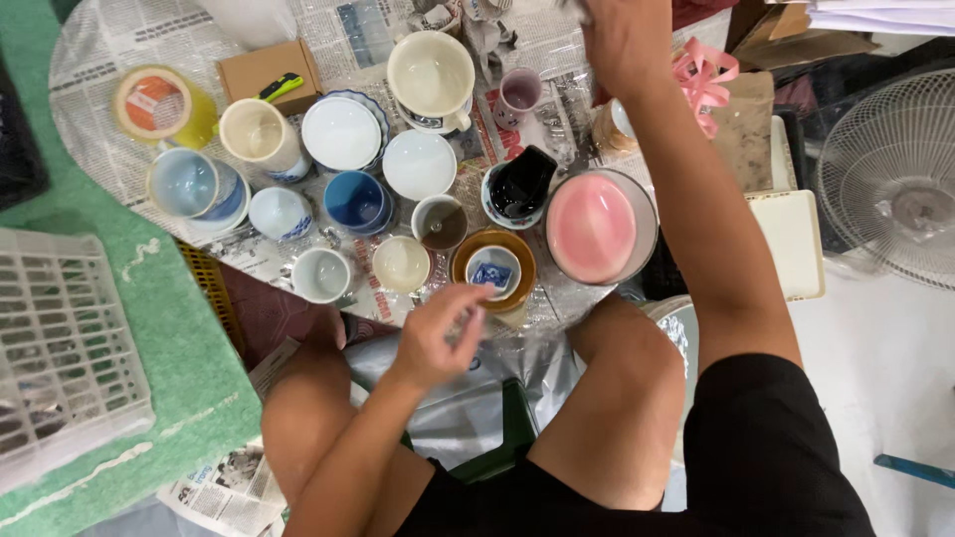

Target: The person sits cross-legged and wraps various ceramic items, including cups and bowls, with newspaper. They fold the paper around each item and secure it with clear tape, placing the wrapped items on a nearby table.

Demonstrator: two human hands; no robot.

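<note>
My left hand (438, 336) hovers over my lap at the near edge of the round table (99, 60), fingers loosely curled and apart, with nothing in them. It is nearest a brown saucer (517, 261) that carries a small blue-patterned cup (493, 270). My right hand (625, 40) reaches across the table to the far side, above a pink ribbon bow (702, 78). Its fingers run off the top edge of the view, so what they hold is hidden. Under that forearm sits a large pink bowl (593, 227).
Newspaper under clear plastic covers the table, crowded with several cups, bowls and saucers: a black jug (521, 185), a cream mug (430, 70), a yellow mug (164, 104), a cardboard box (269, 70). A white plastic crate (60, 338) lies left, a fan (890, 179) right.
</note>
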